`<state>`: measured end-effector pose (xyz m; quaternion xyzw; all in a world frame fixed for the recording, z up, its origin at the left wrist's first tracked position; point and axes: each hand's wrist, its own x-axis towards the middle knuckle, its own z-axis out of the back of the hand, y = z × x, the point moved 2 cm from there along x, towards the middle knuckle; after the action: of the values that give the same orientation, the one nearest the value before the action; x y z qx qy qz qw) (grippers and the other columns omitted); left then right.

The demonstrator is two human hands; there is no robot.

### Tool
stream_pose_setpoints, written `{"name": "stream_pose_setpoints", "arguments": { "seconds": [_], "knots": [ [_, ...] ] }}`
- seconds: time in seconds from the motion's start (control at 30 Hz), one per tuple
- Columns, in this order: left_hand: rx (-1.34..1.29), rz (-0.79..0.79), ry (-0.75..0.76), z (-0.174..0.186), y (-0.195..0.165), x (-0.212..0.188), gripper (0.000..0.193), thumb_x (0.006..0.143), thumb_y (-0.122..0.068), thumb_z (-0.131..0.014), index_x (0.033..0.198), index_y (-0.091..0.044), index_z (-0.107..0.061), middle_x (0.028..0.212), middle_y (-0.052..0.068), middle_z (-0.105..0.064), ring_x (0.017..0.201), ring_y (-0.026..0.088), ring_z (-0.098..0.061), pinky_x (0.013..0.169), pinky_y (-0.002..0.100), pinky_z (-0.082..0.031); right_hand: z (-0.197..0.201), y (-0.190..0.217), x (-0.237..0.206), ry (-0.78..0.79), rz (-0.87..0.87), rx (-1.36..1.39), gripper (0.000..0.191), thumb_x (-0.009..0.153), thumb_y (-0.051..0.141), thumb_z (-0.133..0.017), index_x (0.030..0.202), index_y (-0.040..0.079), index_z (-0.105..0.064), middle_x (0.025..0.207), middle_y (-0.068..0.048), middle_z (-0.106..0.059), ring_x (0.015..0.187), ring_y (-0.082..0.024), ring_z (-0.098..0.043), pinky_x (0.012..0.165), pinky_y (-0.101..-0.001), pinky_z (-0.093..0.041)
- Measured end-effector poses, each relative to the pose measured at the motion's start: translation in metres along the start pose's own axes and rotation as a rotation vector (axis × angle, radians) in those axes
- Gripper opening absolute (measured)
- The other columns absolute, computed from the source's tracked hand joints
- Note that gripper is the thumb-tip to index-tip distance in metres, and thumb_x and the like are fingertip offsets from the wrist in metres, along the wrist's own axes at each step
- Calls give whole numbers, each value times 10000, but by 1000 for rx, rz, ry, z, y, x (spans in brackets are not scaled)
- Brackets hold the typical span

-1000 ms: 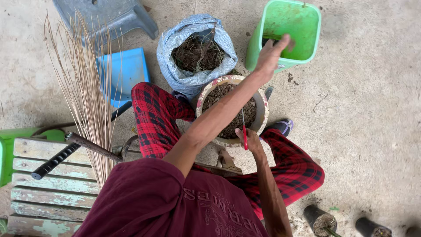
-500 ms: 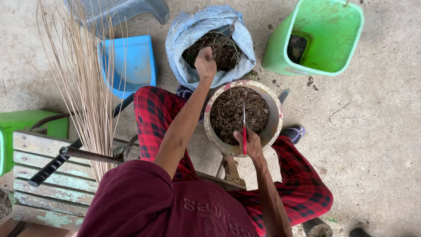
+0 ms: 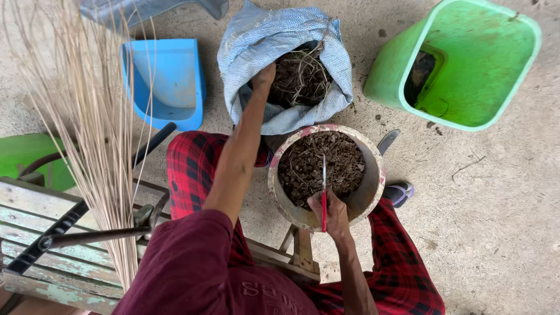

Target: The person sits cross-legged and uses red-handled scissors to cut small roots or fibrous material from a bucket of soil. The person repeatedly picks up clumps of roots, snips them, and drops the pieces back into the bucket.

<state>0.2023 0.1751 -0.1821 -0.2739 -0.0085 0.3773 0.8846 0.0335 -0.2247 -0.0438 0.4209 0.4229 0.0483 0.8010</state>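
The left hand (image 3: 264,77) reaches into the mouth of the blue sack (image 3: 265,41), its fingers down among the dark roots and soil (image 3: 300,76) inside; whether they are spread or closed on a clump cannot be told, since the sack's rim and the fibres hide them. The right hand (image 3: 331,211) rests on the near rim of the round pot (image 3: 368,201), fingers curled around the red handle of a thin tool (image 3: 324,192) whose blade lies across the soil filling the pot. The pot sits between the knees of the red plaid trousers (image 3: 189,169), on a small wooden stool (image 3: 300,248), just in front of the sack and touching it. A green bin (image 3: 466,64) lies tilted to the right, well apart from the pot. A blue dustpan (image 3: 163,81) lies left of the sack, beside a bundle of pale broom straws (image 3: 87,116) over a worn wooden bench (image 3: 52,245).
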Motion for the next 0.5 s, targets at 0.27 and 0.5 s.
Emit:
{"name": "stream_pose_setpoints", "arguments": {
  "seconds": [0.27,0.5],
  "knots": [
    [298,-16,171,7,12,55,261,860,-80,-687,1109,-48,-614,945,156,-692,675,266,-660,684,413,-503,-5,9,22,-16,70,-73,473,926,530,-637,938,57,-631,566,-27,-611,414,-110,-578,352,-292,-489],
    [333,-29,181,-7,11,58,455,823,-108,-723,1248,-68,-568,1039,185,-692,724,314,-689,821,478,-494,18,8,29,-76,26,-255,428,910,475,-688,901,54,-609,490,-27,-556,390,-137,-554,374,-338,-470]
  ]
}}
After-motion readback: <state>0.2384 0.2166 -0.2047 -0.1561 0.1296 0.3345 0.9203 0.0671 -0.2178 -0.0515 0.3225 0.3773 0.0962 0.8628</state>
